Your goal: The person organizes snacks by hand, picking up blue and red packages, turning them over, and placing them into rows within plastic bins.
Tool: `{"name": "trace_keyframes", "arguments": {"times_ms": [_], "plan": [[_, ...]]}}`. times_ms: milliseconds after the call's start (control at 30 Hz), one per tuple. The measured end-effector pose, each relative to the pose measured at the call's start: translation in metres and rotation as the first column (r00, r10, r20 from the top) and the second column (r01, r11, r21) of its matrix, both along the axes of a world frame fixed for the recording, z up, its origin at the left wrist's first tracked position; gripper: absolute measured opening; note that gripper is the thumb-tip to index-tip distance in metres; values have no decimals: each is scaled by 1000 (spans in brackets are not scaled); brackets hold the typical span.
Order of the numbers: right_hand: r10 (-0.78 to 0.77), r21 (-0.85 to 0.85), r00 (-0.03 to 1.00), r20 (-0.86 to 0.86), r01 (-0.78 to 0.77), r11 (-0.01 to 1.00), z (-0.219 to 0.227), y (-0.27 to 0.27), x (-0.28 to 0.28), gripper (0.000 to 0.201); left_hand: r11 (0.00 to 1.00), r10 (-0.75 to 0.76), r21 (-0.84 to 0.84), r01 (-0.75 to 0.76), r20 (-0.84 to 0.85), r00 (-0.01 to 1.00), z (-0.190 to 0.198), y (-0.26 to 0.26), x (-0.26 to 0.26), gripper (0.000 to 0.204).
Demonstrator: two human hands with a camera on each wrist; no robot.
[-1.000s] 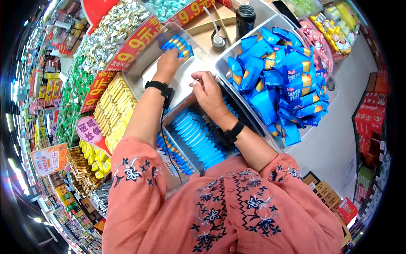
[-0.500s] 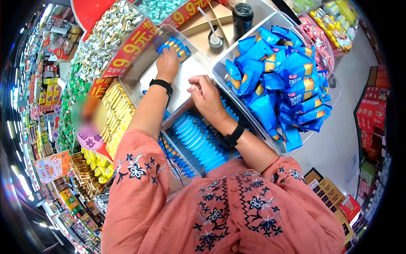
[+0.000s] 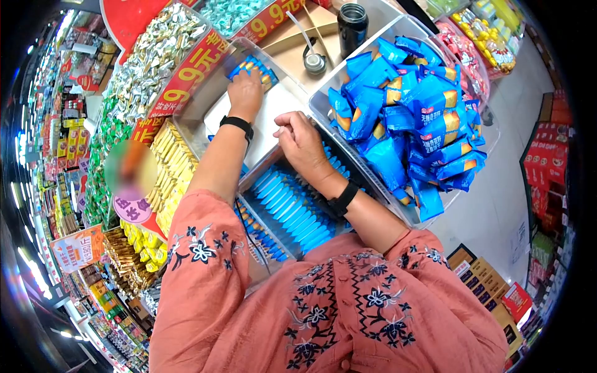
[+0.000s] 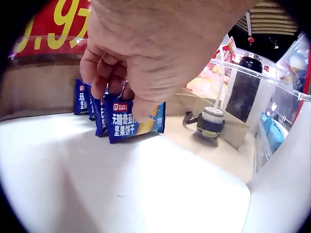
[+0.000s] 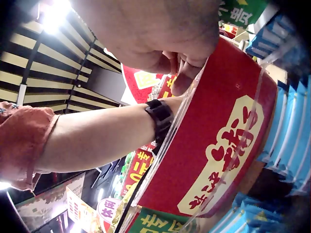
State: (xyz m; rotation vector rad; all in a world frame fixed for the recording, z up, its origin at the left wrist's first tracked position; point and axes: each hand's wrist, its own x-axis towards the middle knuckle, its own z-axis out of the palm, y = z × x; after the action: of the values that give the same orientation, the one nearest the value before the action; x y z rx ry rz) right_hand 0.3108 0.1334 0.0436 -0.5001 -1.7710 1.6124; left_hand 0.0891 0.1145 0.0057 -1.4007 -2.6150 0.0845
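The left hand (image 3: 246,98) is over the far end of a clear bin with a white board (image 3: 267,127) in it. In the left wrist view its thumb and fingers pinch the front of a short row of upright blue biscuit packets (image 4: 127,121), which stand on the white surface (image 4: 116,179). The right hand (image 3: 301,142) hangs over the near edge of that bin with its fingers curled; nothing shows in them. In the right wrist view that hand (image 5: 160,34) is beside the rim of a red-labelled bin wall (image 5: 218,131), and whether it touches the rim cannot be told.
A heaped bin of blue packets (image 3: 429,118) stands at the right. Below the hands, a bin holds rows of blue packets (image 3: 292,208). A black bottle (image 3: 352,30) and a lid with a straw (image 3: 314,63) stand behind; yellow packets (image 3: 168,165) lie at the left.
The left hand and the packets under it have shifted slightly left and up in the head view, which has itself moved a little. The right hand keeps nearly the same place and curled pose.
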Motion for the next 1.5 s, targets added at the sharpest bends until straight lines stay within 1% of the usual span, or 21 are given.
{"name": "trace_keyframes", "arguments": {"times_ms": [100, 200, 267, 300, 333, 400, 433, 533, 567, 600, 633, 667, 700, 800, 1000, 1100, 1233, 1333, 1367, 1467, 1500], "plan": [[-8, 14, 1000, 4, 8, 1000, 3, 0, 1, 18, 999, -31, 16, 31, -49, 998, 8, -2, -1, 41], [-20, 26, 1000, 6, 20, 999, -3, 0, -1, 17, 998, 64, 26, -65, 42, 997, 28, -8, -7, 42], [-24, 21, 1000, -5, 24, 999, -5, -1, -1, 15, 990, 141, -25, -138, 144, 980, 52, -17, -14, 42], [-41, 111, 999, 5, 41, 993, -2, 1, 0, 14, 991, 119, -87, -102, 217, 969, 61, -26, -26, 43], [-31, 99, 1000, -1, 31, 995, -1, 1, 1, 14, 991, 121, -95, -98, 285, 951, 80, -36, -22, 41], [-13, 43, 1000, -12, 14, 999, -9, -1, -2, 15, 957, 124, -287, -44, 266, 956, 94, -56, -28, 40], [-11, 49, 1000, -12, 12, 999, -10, -1, -3, 16, 927, 194, -370, -58, 344, 919, 97, -64, -29, 42], [3, 38, 1000, -18, -3, 999, -10, -2, -2, 19, 794, 242, -607, 31, 363, 900, 88, -91, -19, 40], [6, 31, 1000, -16, -6, 1000, -9, -3, -2, 19, 841, 212, -539, 44, 403, 890, 84, -104, -10, 38], [7, 26, 1000, -14, -7, 1000, -8, -2, -1, 19, 824, 264, -566, 22, 417, 870, 86, -107, -2, 39], [41, 99, 999, 33, -44, 994, -7, -1, 1, 18, 806, 314, -592, 2, 431, 846, 87, -107, 6, 39], [38, 78, 999, 26, -40, 996, -6, -1, 2, 18, 787, 363, -617, -16, 442, 820, 88, -108, 13, 39], [35, 57, 999, 18, -36, 998, -4, -2, 3, 18, 784, 308, -621, 6, 397, 865, 87, -110, 18, 38], [35, 46, 999, 3, -35, 998, -3, -2, 4, 19, 811, 317, -583, 40, 497, 808, 80, -113, 18, 41], [40, -3, 999, 7, -40, 999, -2, -3, 6, 19, 764, 311, -640, 85, 480, 820, 75, -107, 24, 39], [39, -11, 999, -10, -39, 999, -5, -4, 5, 19, 782, 604, -586, -211, 630, 488, 62, -102, 14, 30], [13, 58, 999, -31, -11, 998, -12, -4, 4, 18, 894, 447, -381, -234, 730, 518, 79, -106, 5, 28], [11, 67, 1000, -24, -9, 998, -12, -4, 4, 17, 875, 481, -326, -358, 672, 563, 75, -115, -21, 28], [10, 72, 1000, -23, -8, 997, -11, -4, 4, 17, 891, 451, -352, -286, 619, 642, 72, -120, -30, 28], [15, 89, 1000, -8, -14, 996, -8, -3, 5, 17, 790, 603, -517, -330, 553, 575, 72, -115, -33, 34], [23, 96, 1000, 6, -24, 995, -6, -3, 6, 18, 784, 603, -536, -314, 537, 590, 73, -110, -31, 38]]}}
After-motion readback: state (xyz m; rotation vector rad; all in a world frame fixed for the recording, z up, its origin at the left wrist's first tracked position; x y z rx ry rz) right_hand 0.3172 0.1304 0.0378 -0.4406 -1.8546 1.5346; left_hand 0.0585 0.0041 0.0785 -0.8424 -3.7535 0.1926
